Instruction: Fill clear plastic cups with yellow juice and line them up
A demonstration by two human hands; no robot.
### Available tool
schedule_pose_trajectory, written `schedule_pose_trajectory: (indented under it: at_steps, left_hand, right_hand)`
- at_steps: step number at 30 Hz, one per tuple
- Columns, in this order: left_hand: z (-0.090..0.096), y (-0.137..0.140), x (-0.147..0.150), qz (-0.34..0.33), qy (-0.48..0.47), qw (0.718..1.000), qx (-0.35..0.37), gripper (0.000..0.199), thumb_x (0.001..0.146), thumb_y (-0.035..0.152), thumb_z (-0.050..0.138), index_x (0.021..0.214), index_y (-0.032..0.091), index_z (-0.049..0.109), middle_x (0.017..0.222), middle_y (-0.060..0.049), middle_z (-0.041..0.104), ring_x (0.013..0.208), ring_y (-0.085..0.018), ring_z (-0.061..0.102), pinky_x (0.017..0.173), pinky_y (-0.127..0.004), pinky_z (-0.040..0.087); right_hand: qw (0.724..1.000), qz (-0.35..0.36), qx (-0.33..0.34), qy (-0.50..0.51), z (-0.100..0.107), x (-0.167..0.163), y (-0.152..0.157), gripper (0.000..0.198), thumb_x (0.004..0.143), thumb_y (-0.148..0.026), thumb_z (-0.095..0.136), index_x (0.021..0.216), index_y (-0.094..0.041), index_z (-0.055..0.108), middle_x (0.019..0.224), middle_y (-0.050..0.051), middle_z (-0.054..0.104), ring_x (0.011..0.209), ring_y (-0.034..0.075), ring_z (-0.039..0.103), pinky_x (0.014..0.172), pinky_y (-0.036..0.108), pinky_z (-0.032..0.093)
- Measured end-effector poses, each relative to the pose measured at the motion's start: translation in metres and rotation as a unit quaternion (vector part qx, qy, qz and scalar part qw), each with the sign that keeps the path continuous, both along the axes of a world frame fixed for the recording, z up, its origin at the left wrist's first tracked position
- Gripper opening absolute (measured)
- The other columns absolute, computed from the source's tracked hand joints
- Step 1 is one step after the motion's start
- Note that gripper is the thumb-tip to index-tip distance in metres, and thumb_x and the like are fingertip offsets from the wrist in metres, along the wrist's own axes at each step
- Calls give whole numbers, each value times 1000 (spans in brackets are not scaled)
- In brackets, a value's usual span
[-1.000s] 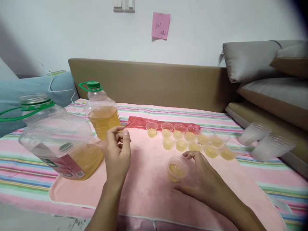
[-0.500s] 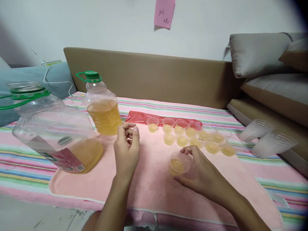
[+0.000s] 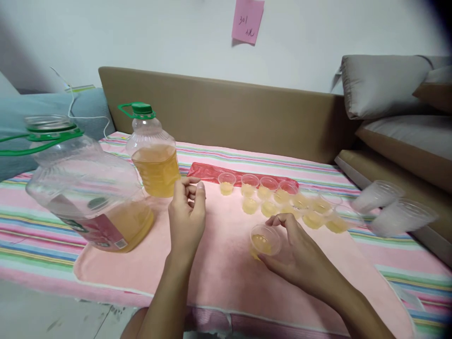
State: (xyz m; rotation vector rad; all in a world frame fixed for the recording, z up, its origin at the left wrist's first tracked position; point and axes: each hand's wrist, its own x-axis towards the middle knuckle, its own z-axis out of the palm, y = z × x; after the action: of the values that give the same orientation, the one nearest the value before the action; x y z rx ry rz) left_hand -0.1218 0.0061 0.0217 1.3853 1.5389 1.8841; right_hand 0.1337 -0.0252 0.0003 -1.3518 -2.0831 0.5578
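My right hand (image 3: pixel 293 247) grips a small clear plastic cup (image 3: pixel 264 241) of yellow liquid by its sides, thumb near and fingers beyond. The cup tilts slightly above a pink cloth (image 3: pixel 219 273). My left hand (image 3: pixel 188 202) is loosely curled, thumb up, with nothing visible in it. Beside it stands a capped plastic jug (image 3: pixel 157 165) of yellow liquid. Farther left is a larger jug (image 3: pixel 84 183) without its cap on, partly filled, with a green handle. Behind my right hand, several cups (image 3: pixel 250 205) with yellow liquid stand in two rows.
A red plastic bag (image 3: pixel 205 172) lies behind the cups. Two stacks of clear cups (image 3: pixel 402 217) lie at the right, by grey and brown cushions (image 3: pixel 406 136). A brown backrest (image 3: pixel 226 115) runs along the back, with a pink note (image 3: pixel 247 21) on the wall above.
The view has shifted slightly, so the jugs and wall note appear a little farther right. Both hands keep nearly the same pose, the right one still holding the cup.
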Motion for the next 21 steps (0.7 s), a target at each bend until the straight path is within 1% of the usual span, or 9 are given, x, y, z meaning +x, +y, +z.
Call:
schedule_pose_trajectory:
  at_steps: [3, 6, 10, 14, 17, 21]
  left_hand:
    - [2, 1, -7, 9, -12, 1000, -1, 16, 98, 38, 58, 105, 24, 58, 76, 2, 56, 72, -16, 56, 61, -25, 43]
    - [4, 0, -13, 14, -13, 1000, -3, 15, 98, 38, 57, 102, 23, 60, 76, 1, 57, 70, -15, 56, 60, -25, 43]
    - [5, -4, -23, 14, -1, 1000, -14, 18, 99, 37, 55, 96, 22, 64, 76, 1, 58, 69, -15, 56, 61, -26, 42]
    - [4, -6, -33, 23, -10, 999, -20, 18, 100, 37, 54, 97, 22, 64, 76, 0, 60, 71, -15, 58, 62, -26, 42]
    - [5, -8, -38, 28, -14, 999, -27, 19, 99, 38, 54, 96, 22, 64, 76, 1, 60, 70, -15, 58, 62, -26, 42]
    - [7, -9, -41, 32, -23, 999, -34, 19, 99, 38, 55, 95, 22, 64, 75, 1, 60, 70, -15, 58, 63, -26, 42]
  right_hand:
    - [1000, 5, 0, 2, 8, -7, 3, 43, 85, -40, 69, 116, -26, 44, 118, 6, 56, 107, 28, 55, 88, 43, 46]
    - [1000, 18, 8, -1, 16, -19, 10, 43, 84, -40, 70, 115, -26, 44, 118, 4, 55, 106, 27, 54, 88, 42, 46]
    - [999, 36, 26, -12, 26, -41, 26, 44, 83, -44, 71, 112, -26, 45, 117, 5, 53, 105, 27, 51, 84, 40, 45]
    - [999, 32, 21, 0, 33, -65, 45, 45, 82, -49, 70, 109, -24, 45, 116, 5, 54, 101, 27, 52, 81, 39, 44]
    - [999, 43, 24, 9, 34, -77, 62, 46, 82, -52, 69, 109, -24, 44, 117, 5, 54, 102, 27, 52, 83, 38, 44]
    - [998, 40, 40, 7, 26, -85, 87, 49, 82, -51, 71, 113, -24, 43, 117, 4, 54, 104, 25, 53, 87, 39, 42]
